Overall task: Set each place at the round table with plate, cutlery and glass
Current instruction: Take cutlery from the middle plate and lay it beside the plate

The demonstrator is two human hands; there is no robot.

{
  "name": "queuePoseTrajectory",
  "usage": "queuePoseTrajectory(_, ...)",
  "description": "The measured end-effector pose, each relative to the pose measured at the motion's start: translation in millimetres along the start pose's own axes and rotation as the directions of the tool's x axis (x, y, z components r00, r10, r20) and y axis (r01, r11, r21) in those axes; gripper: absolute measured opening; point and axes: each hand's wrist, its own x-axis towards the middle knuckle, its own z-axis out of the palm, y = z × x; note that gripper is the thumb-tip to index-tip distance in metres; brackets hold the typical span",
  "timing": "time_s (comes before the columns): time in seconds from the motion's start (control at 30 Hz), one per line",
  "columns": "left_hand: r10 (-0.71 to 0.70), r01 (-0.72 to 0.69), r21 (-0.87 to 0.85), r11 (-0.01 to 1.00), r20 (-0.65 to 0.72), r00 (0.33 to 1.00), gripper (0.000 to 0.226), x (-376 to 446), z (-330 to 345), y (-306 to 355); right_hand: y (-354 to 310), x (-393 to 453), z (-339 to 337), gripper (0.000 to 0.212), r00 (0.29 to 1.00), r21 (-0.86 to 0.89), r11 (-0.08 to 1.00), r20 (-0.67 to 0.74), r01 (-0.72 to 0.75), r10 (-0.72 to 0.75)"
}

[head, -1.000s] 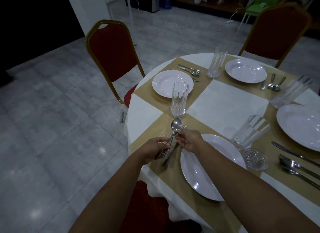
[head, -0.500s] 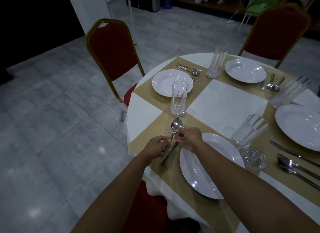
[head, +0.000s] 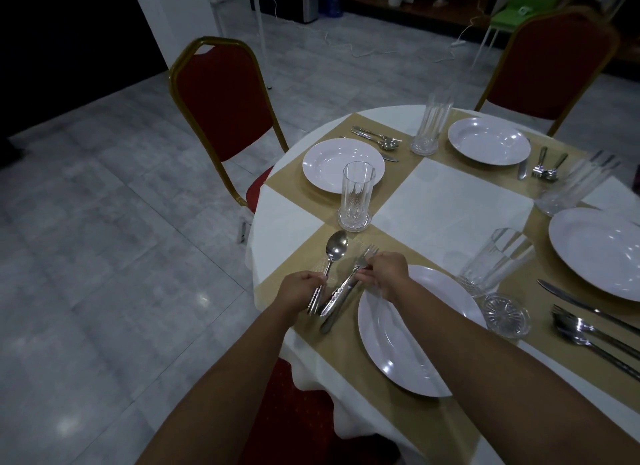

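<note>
At the nearest place a white plate lies on a gold placemat. Left of it, my left hand grips the handle of a spoon, whose bowl points away from me. My right hand pinches a fork at its neck, tines pointing away. The fork's handle crosses toward the spoon handle, and another piece of cutlery lies under it. A tall glass stands just beyond the spoon. A tilted glass is right of the plate.
Three other places hold white plates with cutlery and glasses. A small glass dish sits beside my plate. Red chairs stand around the round table; one chair seat is below my arms.
The spoon and fork, held bunched together before, have been spread apart: the fork's head has swung right with my right hand, the spoon stays left in my left hand.
</note>
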Motion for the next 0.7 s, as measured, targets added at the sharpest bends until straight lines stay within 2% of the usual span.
queuePoseTrajectory(0.13, -0.019, 0.019, 0.063, 0.998, -0.005, 1.000, 0.007, 7.9, -9.5, 2.7, -1.7, 9.1, 5.3, 0.008, 0.999, -0.071, 0.997, 0.030, -0.026, 0.028)
queuePoseTrajectory(0.33, -0.026, 0.033, 0.163, 0.986, -0.048, 0.999, 0.016, 24.7, -17.9, 8.4, -4.8, 29.7, 19.3, 0.013, 0.998, 0.054, 0.999, -0.056, 0.005, -0.002)
queuePoseTrajectory(0.4, -0.034, 0.048, 0.240, 0.970, -0.062, 0.998, 0.019, 31.7, -21.7, 8.8, -4.8, 33.9, 23.5, 0.015, 1.000, -0.086, 0.996, 0.002, 0.000, 0.000)
queuePoseTrajectory(0.43, -0.034, 0.051, 0.274, 0.960, -0.066, 0.997, 0.020, 35.0, -23.8, 9.0, -2.6, 36.3, 25.9, 0.014, 0.999, 0.059, 0.997, -0.020, -0.049, 0.050)
queuePoseTrajectory(0.47, -0.031, 0.050, 0.307, 0.950, -0.068, 0.997, 0.021, 37.7, -25.5, 9.0, 3.3, 41.1, 26.9, 0.023, 0.998, 0.006, 1.000, -0.058, -0.014, 0.014)
queuePoseTrajectory(0.53, -0.018, 0.040, 0.373, 0.927, -0.064, 0.998, 0.022, 42.8, -28.5, 9.0, 7.0, 44.1, 31.8, 0.028, 0.997, -0.216, 0.976, -0.078, -0.012, -0.005)
queuePoseTrajectory(0.7, 0.026, 0.000, 0.498, 0.867, -0.046, 0.999, 0.018, 54.2, -32.9, 12.4, 11.8, 51.9, 45.4, 0.022, 0.997, -0.248, 0.969, -0.082, -0.019, -0.002)
